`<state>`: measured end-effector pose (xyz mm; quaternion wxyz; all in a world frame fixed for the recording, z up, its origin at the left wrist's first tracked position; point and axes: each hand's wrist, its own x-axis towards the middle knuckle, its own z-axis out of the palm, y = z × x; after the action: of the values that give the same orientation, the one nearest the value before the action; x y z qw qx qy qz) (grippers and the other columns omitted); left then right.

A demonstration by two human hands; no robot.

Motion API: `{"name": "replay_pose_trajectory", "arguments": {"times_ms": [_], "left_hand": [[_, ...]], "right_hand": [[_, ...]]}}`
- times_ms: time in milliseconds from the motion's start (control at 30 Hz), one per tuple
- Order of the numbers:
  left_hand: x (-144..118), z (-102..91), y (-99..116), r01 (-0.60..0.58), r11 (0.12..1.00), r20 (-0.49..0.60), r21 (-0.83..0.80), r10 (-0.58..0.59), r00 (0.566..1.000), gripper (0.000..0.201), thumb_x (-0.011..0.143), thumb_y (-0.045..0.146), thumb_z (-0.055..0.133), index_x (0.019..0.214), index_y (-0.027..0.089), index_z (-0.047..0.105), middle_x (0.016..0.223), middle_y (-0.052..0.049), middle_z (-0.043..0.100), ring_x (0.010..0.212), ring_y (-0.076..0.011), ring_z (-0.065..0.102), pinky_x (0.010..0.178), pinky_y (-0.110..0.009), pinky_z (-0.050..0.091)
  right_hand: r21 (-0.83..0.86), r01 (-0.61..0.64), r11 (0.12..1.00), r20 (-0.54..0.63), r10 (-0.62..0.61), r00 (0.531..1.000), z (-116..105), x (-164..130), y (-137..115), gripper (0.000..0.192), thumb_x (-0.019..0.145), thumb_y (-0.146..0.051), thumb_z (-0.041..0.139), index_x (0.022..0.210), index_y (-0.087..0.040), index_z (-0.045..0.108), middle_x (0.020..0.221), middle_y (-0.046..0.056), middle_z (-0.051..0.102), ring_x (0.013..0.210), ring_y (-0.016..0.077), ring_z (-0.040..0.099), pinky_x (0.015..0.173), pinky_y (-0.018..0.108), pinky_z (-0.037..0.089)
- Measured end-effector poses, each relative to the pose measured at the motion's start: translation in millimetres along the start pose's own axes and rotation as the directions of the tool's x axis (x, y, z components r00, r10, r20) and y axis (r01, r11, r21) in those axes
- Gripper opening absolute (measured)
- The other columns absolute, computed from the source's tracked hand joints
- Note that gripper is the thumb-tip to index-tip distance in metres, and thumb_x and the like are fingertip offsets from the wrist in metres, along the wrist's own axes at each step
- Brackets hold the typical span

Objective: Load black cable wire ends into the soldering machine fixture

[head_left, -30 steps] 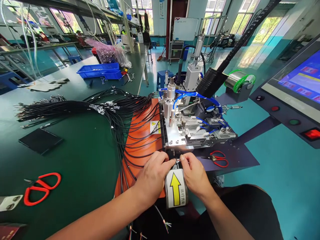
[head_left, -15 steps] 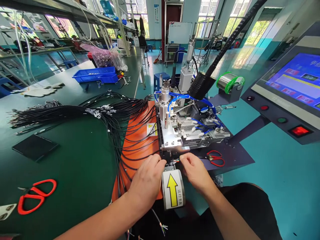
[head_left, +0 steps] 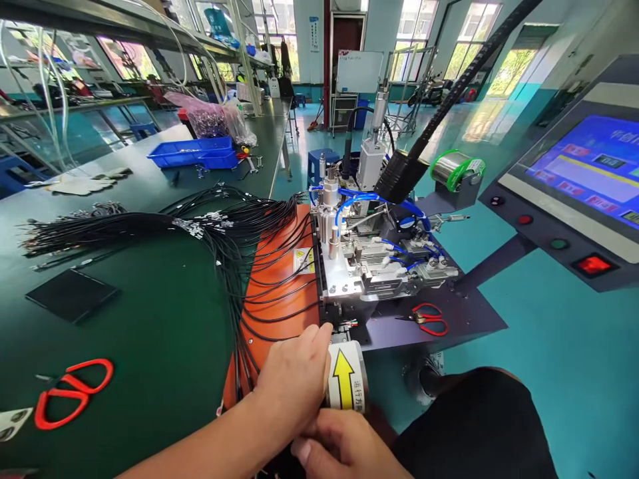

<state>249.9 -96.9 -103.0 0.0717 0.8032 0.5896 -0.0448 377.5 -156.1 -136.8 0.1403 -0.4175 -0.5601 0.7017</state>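
My left hand (head_left: 298,364) is closed at the front of the machine, its thumb and forefinger by the small metal fixture. Just past its fingertips, stripped coloured wire ends (head_left: 352,323) of a cable stick out to the right; the hand covers the rest of that cable. Below it my right hand (head_left: 347,442) is closed with curled fingers, close under my left wrist. Whatever it may hold is hidden. Between the hands shows a white roller-shaped part (head_left: 347,376) with a yellow arrow.
The machine (head_left: 369,253) with blue air hoses stands ahead. Many black cables (head_left: 234,259) lie over the orange plate (head_left: 279,259). Red-handled scissors (head_left: 430,319) rest on the machine base, another red-handled pair (head_left: 74,392) on the green mat. A solder spool (head_left: 456,169) and control screen (head_left: 594,166) are at right.
My right hand has left the wire ends at the fixture and come down and left, over where a loose cable end showed. My left hand stays near the fixture, slightly lower.
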Motion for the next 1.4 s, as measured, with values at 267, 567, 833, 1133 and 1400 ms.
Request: {"name": "replay_pose_trajectory", "arguments": {"times_ms": [267,567,833,1133,1400], "left_hand": [[-4.4,15.3,0.2,-0.310,0.917,-0.379,-0.252,0.201,0.903,0.039,0.089,0.007,0.047,0.127,0.018,0.052,0.096,-0.007,0.062,0.083,-0.0248,0.060,0.073,-0.041,0.053],[6.5,19.8,-1.1,-0.527,0.769,-0.530,-0.362,0.296,0.795,0.025,0.096,0.011,0.048,0.120,0.016,0.054,0.109,-0.010,0.060,0.099,-0.0232,0.052,0.086,-0.039,0.046],[8.6,25.1,0.1,-0.491,0.778,-0.549,-0.392,0.230,0.803,0.014,0.100,0.019,0.048,0.100,0.015,0.062,0.084,-0.005,0.057,0.078,-0.0181,0.050,0.067,-0.030,0.044],[9.8,24.6,0.9,-0.487,0.771,-0.554,-0.410,0.214,0.805,0.010,0.097,0.015,0.051,0.098,0.014,0.061,0.084,-0.006,0.054,0.079,-0.0183,0.049,0.070,-0.032,0.043],[8.5,26.6,0.5,-0.474,0.781,-0.551,-0.407,0.204,0.809,0.014,0.099,0.016,0.047,0.093,0.015,0.059,0.082,-0.005,0.054,0.079,-0.0179,0.048,0.069,-0.031,0.042]], "right_hand": [[-0.077,0.056,0.995,-0.303,-0.077,0.950,-33.4,-5.5,-22.6,0.024,0.089,-0.023,0.048,0.066,-0.018,0.048,0.058,-0.004,0.046,0.056,0.0090,0.040,0.053,0.021,0.030],[-0.276,0.098,0.956,-0.490,-0.228,0.842,-83.3,-12.4,-30.8,0.028,0.096,-0.042,0.052,0.086,-0.021,0.067,0.081,0.000,0.066,0.077,0.0152,0.058,0.068,0.024,0.044],[0.027,0.149,0.988,-0.573,-0.107,0.813,-77.5,-17.5,8.9,0.040,0.087,-0.047,0.067,0.119,-0.024,0.059,0.092,0.001,0.059,0.076,0.0138,0.056,0.072,0.025,0.050],[-0.144,0.136,0.980,-0.691,-0.198,0.696,-76.3,-20.1,4.0,0.033,0.090,-0.048,0.063,0.112,-0.023,0.065,0.092,0.003,0.064,0.080,0.0163,0.063,0.069,0.024,0.051],[-0.138,0.121,0.983,-0.695,-0.183,0.695,-69.8,-17.9,1.9,0.030,0.091,-0.046,0.060,0.108,-0.022,0.068,0.093,0.004,0.068,0.083,0.0177,0.065,0.073,0.025,0.053]]}}
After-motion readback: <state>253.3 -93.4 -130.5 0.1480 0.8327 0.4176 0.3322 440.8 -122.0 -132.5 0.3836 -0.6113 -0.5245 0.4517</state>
